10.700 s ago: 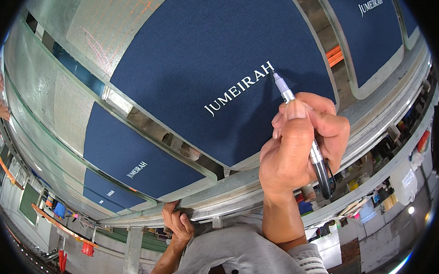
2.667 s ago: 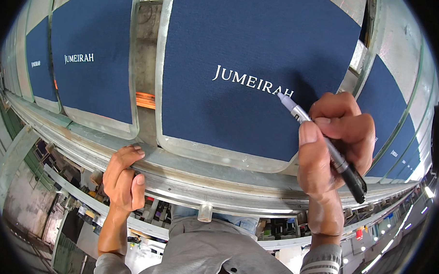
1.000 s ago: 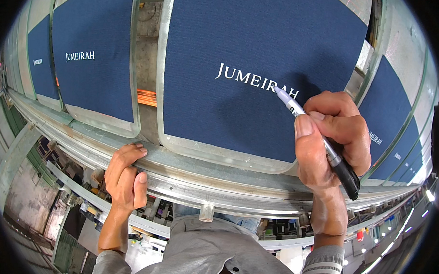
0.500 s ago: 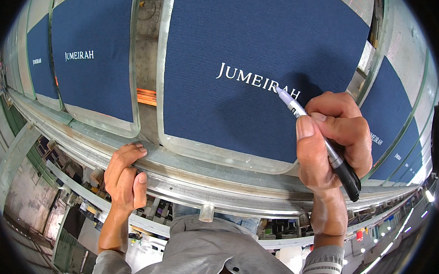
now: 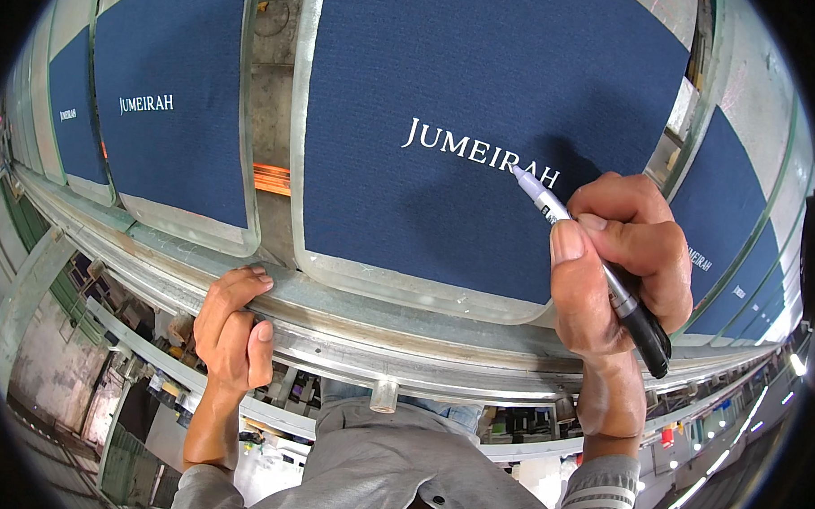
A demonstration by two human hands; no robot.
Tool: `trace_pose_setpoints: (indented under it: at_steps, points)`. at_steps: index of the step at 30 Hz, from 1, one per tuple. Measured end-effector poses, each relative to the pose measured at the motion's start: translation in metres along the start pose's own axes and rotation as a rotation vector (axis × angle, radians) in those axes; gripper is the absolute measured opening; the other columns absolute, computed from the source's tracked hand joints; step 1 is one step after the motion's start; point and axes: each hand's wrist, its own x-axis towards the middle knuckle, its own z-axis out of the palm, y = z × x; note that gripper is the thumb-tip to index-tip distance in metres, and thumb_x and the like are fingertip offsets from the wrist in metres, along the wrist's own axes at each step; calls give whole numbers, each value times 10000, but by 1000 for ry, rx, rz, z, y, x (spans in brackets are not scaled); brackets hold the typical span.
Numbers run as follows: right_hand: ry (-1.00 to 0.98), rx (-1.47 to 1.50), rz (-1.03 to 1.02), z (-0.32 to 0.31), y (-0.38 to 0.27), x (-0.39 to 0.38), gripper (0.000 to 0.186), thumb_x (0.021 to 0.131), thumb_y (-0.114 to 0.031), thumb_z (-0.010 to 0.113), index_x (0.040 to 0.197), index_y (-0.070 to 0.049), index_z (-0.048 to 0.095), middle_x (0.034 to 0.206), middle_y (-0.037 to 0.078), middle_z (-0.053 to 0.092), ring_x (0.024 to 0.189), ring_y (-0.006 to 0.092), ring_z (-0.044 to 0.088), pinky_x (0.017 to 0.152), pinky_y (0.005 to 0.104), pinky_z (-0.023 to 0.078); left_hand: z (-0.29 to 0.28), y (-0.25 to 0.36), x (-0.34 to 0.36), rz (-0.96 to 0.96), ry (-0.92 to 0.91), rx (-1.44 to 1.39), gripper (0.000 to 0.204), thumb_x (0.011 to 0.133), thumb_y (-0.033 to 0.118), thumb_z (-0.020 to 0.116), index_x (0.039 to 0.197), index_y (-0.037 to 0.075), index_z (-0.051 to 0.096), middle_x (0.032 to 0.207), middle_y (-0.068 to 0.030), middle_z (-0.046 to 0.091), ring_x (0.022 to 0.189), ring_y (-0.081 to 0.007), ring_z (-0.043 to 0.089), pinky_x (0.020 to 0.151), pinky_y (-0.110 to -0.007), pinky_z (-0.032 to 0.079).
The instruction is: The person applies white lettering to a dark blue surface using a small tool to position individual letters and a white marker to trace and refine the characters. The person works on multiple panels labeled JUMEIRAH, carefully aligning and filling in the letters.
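In my right hand [image 5: 624, 262] I pinch a paint marker [image 5: 542, 198] with a silver-white barrel, a pale tip end and a black cap on its rear. Its tip meets the white printed lettering [image 5: 456, 146], toward the right end of the word. That print sits on a dark blue fabric panel [image 5: 414, 57], laid flat on a glass-edged board [image 5: 379, 285]. My left hand [image 5: 230, 329] is at the metal rail [image 5: 306, 318] below the board's front edge, fingers curled over the rail and thumb on the near side.
Similar boards with blue printed panels line up on the left [image 5: 181, 49] and right [image 5: 719, 194]. Orange strips [image 5: 272, 180] show in the gap beside the middle board. A short round metal stub [image 5: 384, 395] sticks out from the rail near my body. Cluttered shelving lies below.
The marker's tip and my right hand have shifted very slightly along the same letter. My left hand stays in place on the rail.
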Motion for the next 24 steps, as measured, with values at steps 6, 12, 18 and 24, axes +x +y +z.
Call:
trace_pose_setpoints:
  at_steps: [6,12,18,24]
  points:
    - [-29,58,56,-4,-4,1,188,793,-31,659,840,-60,480,728,145,589,566,106,489,537,273,393,-1,1,0,-5,5,-3,348,944,120,456,644,-52,414,904,-256,629,866,-400,646,772,-468,532]
    - [-3,61,37,-1,-2,-3,194,783,-13,655,838,-58,474,729,148,585,564,103,472,531,272,383,1,-2,0,-4,36,-33,243,811,58,541,622,-45,427,894,-251,637,840,-414,648,746,-458,542]
    - [12,53,20,1,0,-2,192,783,-4,653,829,-50,473,730,150,590,558,107,479,522,270,384,1,-2,-1,-8,41,-32,247,811,61,543,620,-46,427,888,-253,636,838,-413,648,745,-457,543]
    - [2,28,10,1,0,-2,189,791,-14,659,835,-51,479,733,153,597,557,103,491,523,268,395,0,-2,-1,-11,30,-26,243,808,58,544,622,-44,426,896,-252,638,847,-409,649,757,-457,544]
